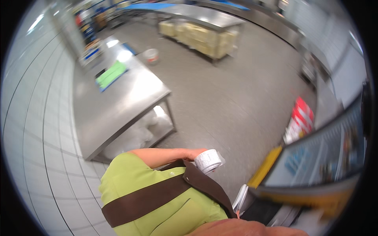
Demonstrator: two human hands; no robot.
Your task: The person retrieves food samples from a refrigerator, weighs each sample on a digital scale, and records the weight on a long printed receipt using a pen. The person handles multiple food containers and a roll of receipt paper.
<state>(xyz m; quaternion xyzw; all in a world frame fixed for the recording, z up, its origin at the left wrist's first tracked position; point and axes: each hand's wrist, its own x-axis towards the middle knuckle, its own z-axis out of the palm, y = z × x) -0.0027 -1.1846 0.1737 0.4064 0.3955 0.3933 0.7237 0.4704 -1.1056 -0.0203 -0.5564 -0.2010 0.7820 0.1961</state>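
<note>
My left hand (197, 154) holds a thick roll of white printed labels (208, 160) in front of my chest. The roll bears small writing, and a loose translucent end sticks out at its right side. The roll hides most of my fingers. My bare right arm (245, 228) crosses the bottom edge of the picture, and its hand is out of view. White flat items (240, 197), too unclear to name, stand beside the brown apron (203, 183) I wear over a lime-green shirt.
Left stands a steel table (118, 103) with a green cloth (112, 75); translucent plastic bags (133, 138) lie below. A white bucket (151, 56) sits on the floor. Yellowish blocks fill the far steel table's (203, 16) undershelf. Right are a red-and-white bag (299, 118) and a yellow-framed glass-fronted cabinet (264, 166).
</note>
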